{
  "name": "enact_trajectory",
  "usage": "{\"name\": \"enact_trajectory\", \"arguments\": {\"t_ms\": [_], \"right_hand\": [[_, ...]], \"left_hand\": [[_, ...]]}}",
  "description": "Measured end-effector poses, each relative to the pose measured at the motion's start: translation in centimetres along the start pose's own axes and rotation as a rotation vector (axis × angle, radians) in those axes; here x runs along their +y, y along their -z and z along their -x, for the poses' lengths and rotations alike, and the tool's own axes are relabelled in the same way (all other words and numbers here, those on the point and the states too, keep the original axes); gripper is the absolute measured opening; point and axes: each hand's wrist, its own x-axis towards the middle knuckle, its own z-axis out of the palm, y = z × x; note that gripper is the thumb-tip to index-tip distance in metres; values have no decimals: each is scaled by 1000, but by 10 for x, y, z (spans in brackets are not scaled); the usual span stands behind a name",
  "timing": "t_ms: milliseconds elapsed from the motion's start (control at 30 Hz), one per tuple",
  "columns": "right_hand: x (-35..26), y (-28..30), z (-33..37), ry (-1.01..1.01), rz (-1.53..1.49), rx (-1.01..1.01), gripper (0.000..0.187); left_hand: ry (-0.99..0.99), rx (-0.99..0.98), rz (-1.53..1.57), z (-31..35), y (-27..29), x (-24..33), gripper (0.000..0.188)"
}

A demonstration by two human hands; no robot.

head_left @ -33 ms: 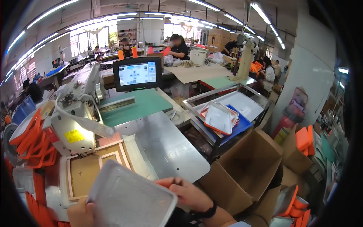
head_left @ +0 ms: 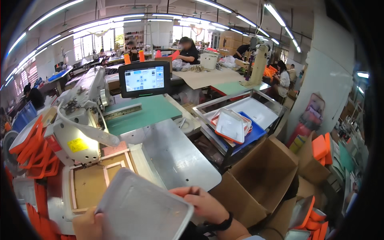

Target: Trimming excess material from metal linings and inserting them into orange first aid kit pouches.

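Note:
A shallow, grey-white rectangular tray-like panel [head_left: 144, 208] with rounded corners and a raised rim is tilted up in front of me. My left hand [head_left: 88, 225] is closed on its lower left edge, thumb over the rim. On the far right edge, my right hand [head_left: 203, 203] grips it with curled fingers; a dark band circles that wrist. Just beyond the panel, a pale wooden frame [head_left: 73, 188] lies on the sewing machine's metal bed [head_left: 182, 160]. The white sewing machine head [head_left: 76, 138] stands over that frame, its lamp lit.
Orange-rimmed pieces [head_left: 34, 154] are heaped at the left. A control screen [head_left: 145, 79] stands behind the machine. To the right are an open cardboard box [head_left: 264, 172] and a metal-framed stand holding a blue tray [head_left: 256, 130] and orange-rimmed white trays [head_left: 231, 125]. Other people work farther back.
The panel and both my hands have shifted slightly to the right. My grip on it looks the same.

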Motion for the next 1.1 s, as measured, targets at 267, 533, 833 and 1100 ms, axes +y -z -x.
{"name": "enact_trajectory", "arguments": {"t_ms": [267, 533, 833, 1100], "right_hand": [[-35, 52, 66, 231, 224, 614, 51], [-117, 198, 73, 851, -172, 941, 15], [-164, 357, 55, 215, 457, 1404, 24], [-150, 346, 36, 242, 854, 1705, 24]], "left_hand": [[-262, 122, 981, -52, -28, 12, 45], [-212, 261, 686, -18, -40, 17, 35], [-193, 479, 21, 29, -89, -18, 25], [-66, 646, -153, 29, -119, -15, 33]]}}
